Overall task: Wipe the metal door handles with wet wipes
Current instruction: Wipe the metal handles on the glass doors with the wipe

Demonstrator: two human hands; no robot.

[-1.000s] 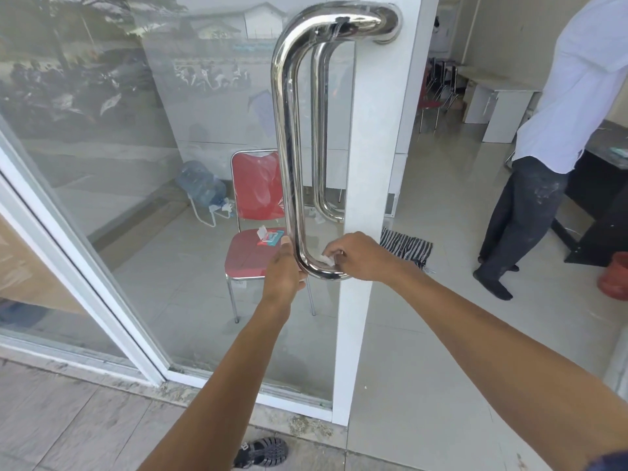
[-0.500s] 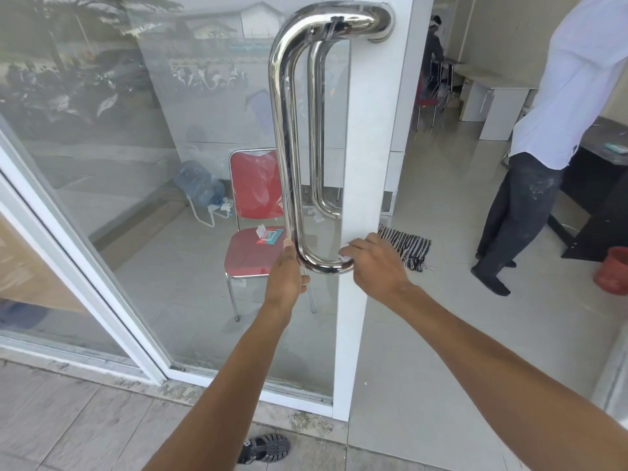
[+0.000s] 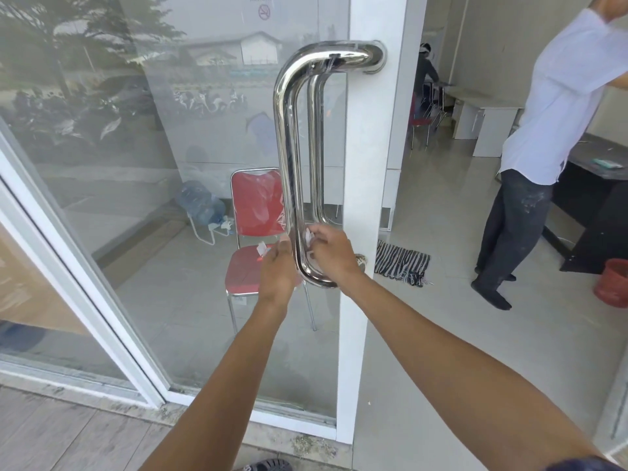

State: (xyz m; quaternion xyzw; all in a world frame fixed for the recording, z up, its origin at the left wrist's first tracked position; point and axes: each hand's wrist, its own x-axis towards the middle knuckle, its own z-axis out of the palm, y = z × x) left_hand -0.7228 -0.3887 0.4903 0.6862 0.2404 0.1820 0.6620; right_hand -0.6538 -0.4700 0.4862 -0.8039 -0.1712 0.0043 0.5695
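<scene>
A polished chrome door handle (image 3: 287,147) is mounted on the white frame of a glass door (image 3: 365,198), with a twin handle (image 3: 316,147) on the inner side of the glass. My left hand (image 3: 280,266) is pressed against the left side of the outer handle, just above its lower bend, and its fingers are closed there. My right hand (image 3: 334,254) is on the handle's right side, pinching a small white wet wipe (image 3: 308,236) against the tube. Most of the wipe is hidden by my fingers.
Behind the glass are a red chair (image 3: 258,212) with a small pack on its seat and a water jug (image 3: 202,203). A person in a white shirt (image 3: 550,107) stands in the open doorway beside a black desk (image 3: 598,212). A striped mat (image 3: 401,263) and a red bucket (image 3: 611,283) are on the floor.
My right hand has moved from the handle's bottom bend by the frame up to the right side of the tube. My left hand has risen slightly along the left side.
</scene>
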